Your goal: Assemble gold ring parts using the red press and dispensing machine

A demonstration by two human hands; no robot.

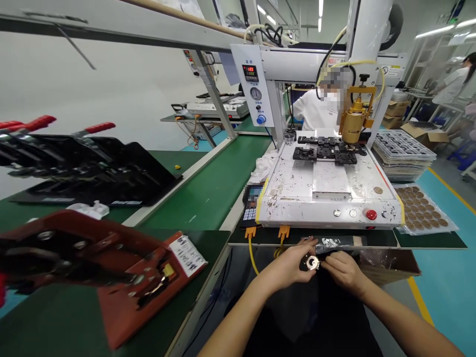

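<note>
My left hand (289,266) holds a small black part with a round, shiny metal disc (312,263) between thumb and fingers, over my lap. Close beside it on the right, my right hand (344,271) has its fingers pinched together near the disc's edge; what they grip is too small to make out. Behind both hands lies a clear plastic bag (340,242) at the bench edge. Beyond it stands a white dispensing machine (290,191), with black fixtures (325,152) on its bed under a gold-coloured head (353,124).
A red clamp press (122,307) and black toggle-clamp fixtures (137,173) stand at left. A keypad controller (250,213) lies left of the machine; bagged round brown pieces (424,208) and stacked trays (403,153) are at right. A person (320,106) in white is behind the machine.
</note>
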